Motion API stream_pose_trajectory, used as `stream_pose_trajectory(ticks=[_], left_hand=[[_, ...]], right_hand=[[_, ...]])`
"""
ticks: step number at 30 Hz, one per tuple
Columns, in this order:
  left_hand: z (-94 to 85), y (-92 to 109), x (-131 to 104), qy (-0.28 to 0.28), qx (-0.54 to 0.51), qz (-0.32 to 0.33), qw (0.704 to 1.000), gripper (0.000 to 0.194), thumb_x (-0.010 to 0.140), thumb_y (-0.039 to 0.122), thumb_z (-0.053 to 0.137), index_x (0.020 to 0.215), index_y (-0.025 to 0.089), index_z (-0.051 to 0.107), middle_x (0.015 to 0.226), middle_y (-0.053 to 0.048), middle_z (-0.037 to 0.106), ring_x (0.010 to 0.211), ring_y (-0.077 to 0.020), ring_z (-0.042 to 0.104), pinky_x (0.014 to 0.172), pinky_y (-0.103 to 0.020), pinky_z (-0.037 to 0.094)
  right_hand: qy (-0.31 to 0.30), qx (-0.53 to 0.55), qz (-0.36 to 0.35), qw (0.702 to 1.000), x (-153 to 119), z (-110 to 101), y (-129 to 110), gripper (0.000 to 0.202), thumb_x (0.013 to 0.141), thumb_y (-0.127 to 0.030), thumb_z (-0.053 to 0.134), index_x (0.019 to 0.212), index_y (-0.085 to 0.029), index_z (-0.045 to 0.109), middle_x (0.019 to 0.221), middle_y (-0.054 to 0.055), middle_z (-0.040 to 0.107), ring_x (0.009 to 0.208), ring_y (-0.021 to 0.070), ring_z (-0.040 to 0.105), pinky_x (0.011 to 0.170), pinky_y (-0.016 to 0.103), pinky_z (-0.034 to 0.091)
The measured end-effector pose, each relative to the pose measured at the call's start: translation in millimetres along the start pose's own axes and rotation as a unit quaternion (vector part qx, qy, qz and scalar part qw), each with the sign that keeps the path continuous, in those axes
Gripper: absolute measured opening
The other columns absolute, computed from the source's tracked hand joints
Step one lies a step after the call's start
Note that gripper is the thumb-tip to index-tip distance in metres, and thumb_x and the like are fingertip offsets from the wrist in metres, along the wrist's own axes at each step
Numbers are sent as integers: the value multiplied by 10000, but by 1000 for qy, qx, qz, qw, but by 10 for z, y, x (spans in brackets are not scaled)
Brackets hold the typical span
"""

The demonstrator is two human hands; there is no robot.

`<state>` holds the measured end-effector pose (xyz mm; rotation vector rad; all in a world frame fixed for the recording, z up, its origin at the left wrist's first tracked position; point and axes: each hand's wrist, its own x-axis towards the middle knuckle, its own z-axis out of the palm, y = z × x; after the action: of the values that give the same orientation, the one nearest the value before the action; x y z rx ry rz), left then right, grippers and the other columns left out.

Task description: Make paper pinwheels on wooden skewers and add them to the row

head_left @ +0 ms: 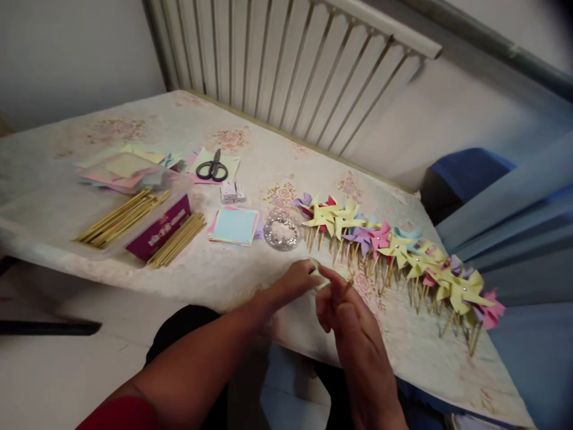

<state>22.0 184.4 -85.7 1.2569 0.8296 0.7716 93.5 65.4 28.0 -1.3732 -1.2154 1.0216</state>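
Note:
Near the table's front edge, my left hand [299, 282] pinches a pale green paper pinwheel [315, 263]. My right hand [351, 319] is closed just beside it, its index finger reaching to the paper. A thin wooden stick [350, 283] pokes out from the right fingers; most of it is hidden by the hand. Beyond my hands stands a clear round dish [282, 232] of small shiny pins. A stack of coloured paper squares [235, 226], light blue on top, lies left of the dish.
Finished-looking pinwheels [398, 248] on sticks line the right side. On the left are a clear plastic box [110, 249] holding sticks, a loose stick bundle [176, 240], scissors [212, 169] on paper, and small white boxes [233, 192]. A radiator [277, 65] borders the back.

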Motion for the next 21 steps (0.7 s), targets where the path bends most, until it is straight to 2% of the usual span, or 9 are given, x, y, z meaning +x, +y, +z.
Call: stream_pose_trajectory(ticks=[1, 4, 7, 9, 14, 21], left_hand=[[3, 24, 4, -15, 7, -1, 1000, 58, 648, 194, 651, 691, 162, 626, 671, 7, 591, 663, -145, 510, 585, -269, 377], [19, 78, 20, -44, 16, -20, 999, 191, 661, 200, 600, 832, 146, 665, 744, 10, 614, 657, -118, 501, 591, -242, 372], [35, 95, 52, -58, -4, -48, 997, 210, 665, 275, 618, 814, 132, 653, 692, 14, 585, 601, -105, 474, 571, -242, 352], [38, 85, 81, -46, -27, -65, 996, 231, 654, 320, 642, 786, 131, 635, 679, 11, 582, 594, -107, 477, 581, -248, 358], [32, 13, 158, -28, -77, -64, 995, 260, 647, 333, 693, 790, 127, 626, 684, 10, 599, 590, -101, 480, 592, -247, 348], [48, 24, 206, -33, -126, -80, 988, 301, 621, 328, 738, 816, 118, 645, 695, -6, 631, 586, -108, 499, 578, -248, 341]], right_hand=[[24, 16, 2, 1000, 25, -64, 27, 468, 939, -524, 444, 1292, -262, 606, 748, 8, 510, 619, 155, 432, 572, 292, 382], [77, 60, 18, 995, 157, -239, 168, 505, 952, -548, 391, 1254, -218, 626, 676, -14, 459, 564, 137, 375, 541, 280, 340], [134, 101, 36, 985, 326, -403, 372, 442, 932, -497, 453, 1190, -194, 646, 609, -53, 396, 518, 112, 325, 504, 254, 279], [152, 130, 49, 979, 425, -492, 509, 377, 890, -435, 532, 1137, -178, 653, 586, -69, 398, 497, 95, 316, 489, 239, 244], [138, 178, 90, 970, 571, -607, 737, 321, 796, -359, 608, 1036, -151, 651, 580, -64, 523, 461, 75, 379, 478, 218, 262], [130, 220, 110, 961, 632, -700, 767, 318, 706, -327, 649, 972, -154, 626, 589, -48, 609, 397, 65, 421, 416, 193, 303]])
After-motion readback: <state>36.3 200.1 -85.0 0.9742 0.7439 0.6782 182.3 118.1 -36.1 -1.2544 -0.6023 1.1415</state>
